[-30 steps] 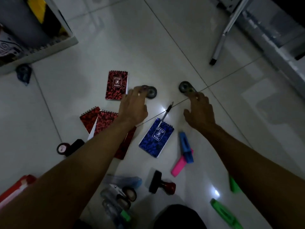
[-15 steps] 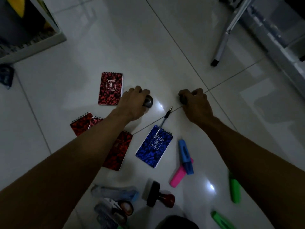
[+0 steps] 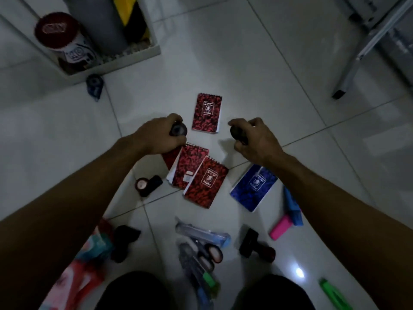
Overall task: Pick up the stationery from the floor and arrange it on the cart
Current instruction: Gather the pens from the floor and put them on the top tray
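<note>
My left hand (image 3: 159, 137) grips a small dark round tape roll (image 3: 178, 130), lifted above the floor. My right hand (image 3: 257, 137) grips a second dark round roll (image 3: 237, 133). Below them on the white tiles lie three red notepads (image 3: 206, 114) (image 3: 190, 168) (image 3: 205, 182) and a blue notepad (image 3: 254, 186). Nearer me lie a blue highlighter (image 3: 291, 208), a pink highlighter (image 3: 280, 229), a green highlighter (image 3: 335, 295), a stamp (image 3: 254, 246), scissors (image 3: 207, 253) and a clear pen case (image 3: 202, 233).
A white cart base (image 3: 125, 61) stands at the upper left with a red-lidded jar (image 3: 60, 34) on it. A correction-tape dispenser (image 3: 95, 85) lies just in front of it. A metal leg (image 3: 348, 70) stands at the upper right. Another stamp (image 3: 147, 185) and red packaging (image 3: 78, 276) lie at the left.
Both hands closed on the round rolls, lifted them off the floor and drew back toward me. The view has shifted, bringing the cart base and jar into sight.
</note>
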Demonstrator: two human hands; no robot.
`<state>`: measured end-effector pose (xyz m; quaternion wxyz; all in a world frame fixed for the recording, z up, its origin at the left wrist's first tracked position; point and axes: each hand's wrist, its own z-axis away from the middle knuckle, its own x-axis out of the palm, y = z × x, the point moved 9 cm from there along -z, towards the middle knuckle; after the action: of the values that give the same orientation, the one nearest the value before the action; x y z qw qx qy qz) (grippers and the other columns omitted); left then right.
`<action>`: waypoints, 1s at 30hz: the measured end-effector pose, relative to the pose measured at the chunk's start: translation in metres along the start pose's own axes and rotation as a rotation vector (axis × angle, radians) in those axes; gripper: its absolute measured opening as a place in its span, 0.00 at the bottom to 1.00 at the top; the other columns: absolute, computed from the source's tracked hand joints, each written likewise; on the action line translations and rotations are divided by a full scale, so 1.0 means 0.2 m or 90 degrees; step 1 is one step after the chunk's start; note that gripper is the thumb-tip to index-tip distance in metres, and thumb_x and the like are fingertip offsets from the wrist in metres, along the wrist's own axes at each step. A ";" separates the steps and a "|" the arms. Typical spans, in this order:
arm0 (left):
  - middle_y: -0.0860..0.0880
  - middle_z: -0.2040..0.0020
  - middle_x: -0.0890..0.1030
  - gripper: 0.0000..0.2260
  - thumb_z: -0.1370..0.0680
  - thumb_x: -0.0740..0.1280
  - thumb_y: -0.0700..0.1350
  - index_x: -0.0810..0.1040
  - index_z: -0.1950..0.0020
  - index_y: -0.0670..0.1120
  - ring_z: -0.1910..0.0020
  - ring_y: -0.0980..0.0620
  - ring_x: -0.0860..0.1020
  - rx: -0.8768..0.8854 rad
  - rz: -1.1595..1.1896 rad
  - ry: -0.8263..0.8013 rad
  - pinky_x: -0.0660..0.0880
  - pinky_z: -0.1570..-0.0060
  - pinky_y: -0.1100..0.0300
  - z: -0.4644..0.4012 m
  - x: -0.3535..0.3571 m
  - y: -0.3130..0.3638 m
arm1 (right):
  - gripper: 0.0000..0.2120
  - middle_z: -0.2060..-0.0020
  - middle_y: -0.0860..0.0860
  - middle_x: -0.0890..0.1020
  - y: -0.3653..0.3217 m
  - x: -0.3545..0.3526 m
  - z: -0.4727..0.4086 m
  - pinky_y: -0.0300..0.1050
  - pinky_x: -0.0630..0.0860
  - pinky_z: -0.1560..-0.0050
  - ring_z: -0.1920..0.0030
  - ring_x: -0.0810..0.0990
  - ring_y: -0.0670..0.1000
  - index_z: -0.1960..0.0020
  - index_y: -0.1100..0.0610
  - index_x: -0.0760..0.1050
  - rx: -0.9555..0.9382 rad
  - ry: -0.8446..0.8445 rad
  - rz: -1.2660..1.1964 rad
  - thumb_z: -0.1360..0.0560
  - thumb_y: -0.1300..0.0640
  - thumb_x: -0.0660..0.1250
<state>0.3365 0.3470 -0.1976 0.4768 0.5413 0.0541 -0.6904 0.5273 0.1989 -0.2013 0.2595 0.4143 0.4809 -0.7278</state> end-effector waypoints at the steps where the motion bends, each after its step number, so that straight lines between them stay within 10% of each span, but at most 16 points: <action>1: 0.43 0.40 0.78 0.26 0.27 0.67 0.58 0.67 0.32 0.50 0.46 0.44 0.76 -0.019 0.003 -0.017 0.72 0.50 0.55 0.05 0.02 -0.06 | 0.27 0.41 0.59 0.70 -0.06 0.03 0.02 0.52 0.77 0.50 0.45 0.73 0.61 0.30 0.43 0.66 -0.015 -0.014 0.007 0.27 0.54 0.68; 14: 0.43 0.45 0.77 0.17 0.26 0.68 0.48 0.70 0.39 0.47 0.51 0.46 0.76 -0.089 0.140 0.008 0.74 0.50 0.52 0.54 -0.25 -0.35 | 0.28 0.42 0.57 0.71 -0.60 0.02 0.13 0.55 0.78 0.49 0.44 0.73 0.58 0.30 0.43 0.66 -0.081 -0.106 0.075 0.27 0.54 0.68; 30: 0.49 0.47 0.74 0.20 0.27 0.70 0.56 0.74 0.38 0.52 0.49 0.49 0.76 0.069 -0.012 0.319 0.74 0.48 0.56 0.90 -2.87 0.27 | 0.29 0.47 0.50 0.76 -2.52 -1.88 -0.58 0.38 0.72 0.60 0.51 0.77 0.52 0.36 0.41 0.63 -0.400 0.124 0.034 0.33 0.52 0.72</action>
<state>0.2270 0.5558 0.3581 0.4123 0.7194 0.1387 -0.5414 0.3737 0.4999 0.3412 0.3463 0.3940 0.6933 -0.4941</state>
